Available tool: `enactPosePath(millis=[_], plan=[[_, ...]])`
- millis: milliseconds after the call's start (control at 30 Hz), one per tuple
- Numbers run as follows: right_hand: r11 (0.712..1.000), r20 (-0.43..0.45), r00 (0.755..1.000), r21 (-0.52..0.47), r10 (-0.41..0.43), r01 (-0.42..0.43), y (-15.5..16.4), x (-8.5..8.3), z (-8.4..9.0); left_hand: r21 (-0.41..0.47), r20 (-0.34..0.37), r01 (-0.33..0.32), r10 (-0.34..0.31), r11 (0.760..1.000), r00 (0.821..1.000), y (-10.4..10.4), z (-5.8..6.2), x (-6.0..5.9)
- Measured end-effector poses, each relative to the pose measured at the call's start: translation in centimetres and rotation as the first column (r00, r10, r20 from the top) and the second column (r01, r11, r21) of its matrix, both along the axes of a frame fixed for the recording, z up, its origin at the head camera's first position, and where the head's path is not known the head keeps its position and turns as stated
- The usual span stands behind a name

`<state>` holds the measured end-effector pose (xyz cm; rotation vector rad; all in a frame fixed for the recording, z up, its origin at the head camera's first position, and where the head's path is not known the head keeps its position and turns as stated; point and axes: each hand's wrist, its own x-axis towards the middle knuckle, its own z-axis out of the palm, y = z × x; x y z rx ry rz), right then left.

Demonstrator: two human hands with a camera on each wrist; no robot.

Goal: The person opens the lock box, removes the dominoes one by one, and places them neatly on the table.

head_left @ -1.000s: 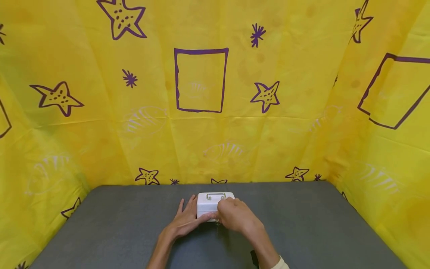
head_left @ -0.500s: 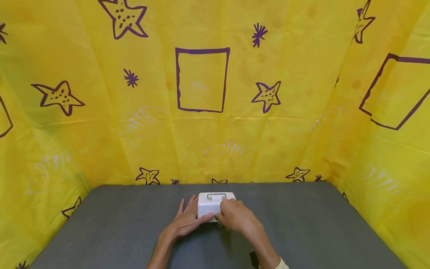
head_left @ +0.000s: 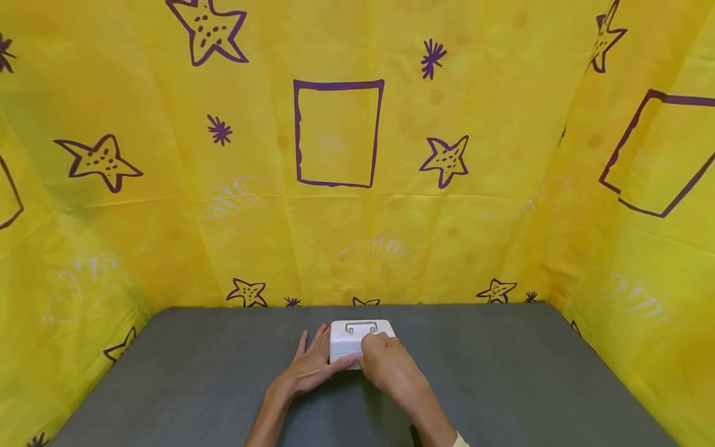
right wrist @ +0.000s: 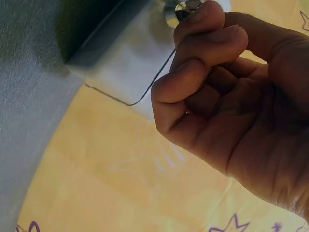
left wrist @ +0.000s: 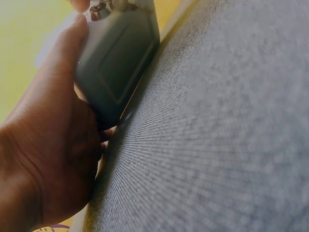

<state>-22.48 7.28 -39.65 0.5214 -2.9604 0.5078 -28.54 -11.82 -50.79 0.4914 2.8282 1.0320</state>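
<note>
a small white cash box [head_left: 353, 338] is sitting on the grey table [head_left: 503, 385], near its far middle. the left hand [head_left: 309, 367] is bracing its left side, fingers straight. the right hand [head_left: 387, 362] is curling, pinching the lock key [right wrist: 186, 7] at the box's front.

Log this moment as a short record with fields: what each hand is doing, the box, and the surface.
left hand: lies against the box's left side, thumb along its front
right hand: fingers curled at the box's front, pinching a small metal piece at the lock
box: small, white, lid down, metal handle flat on top
surface: grey mat
backdrop: yellow sheet with purple stars
</note>
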Motion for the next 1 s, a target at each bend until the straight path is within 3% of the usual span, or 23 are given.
enactPosePath(millis=[167, 533, 767, 1000], plan=[[1.0, 0.029, 1.0, -0.014, -0.01, 0.011, 0.1, -0.1, 0.0, -0.004, -0.008, 0.005, -0.005, 1.0, 1.0, 0.1, -0.1, -0.2], [1.0, 0.004, 1.0, 0.004, -0.022, 0.022, 0.2, 0.1, -0.3, -0.023, 0.004, 0.004, -0.004, 1.0, 1.0, -0.1, -0.6, -0.2], [0.992, 0.102, 0.995, -0.123, -0.019, 0.031, 1.5, -0.4, 0.5, 0.013, 0.036, -0.006, 0.005, 1.0, 0.999, 0.0, -0.3, -0.1], [0.987, 0.077, 0.997, -0.161, 0.015, -0.002, 1.9, -0.4, 0.8, 0.013, 0.028, -0.007, 0.007, 1.0, 1.0, 0.0, -0.3, -0.2]])
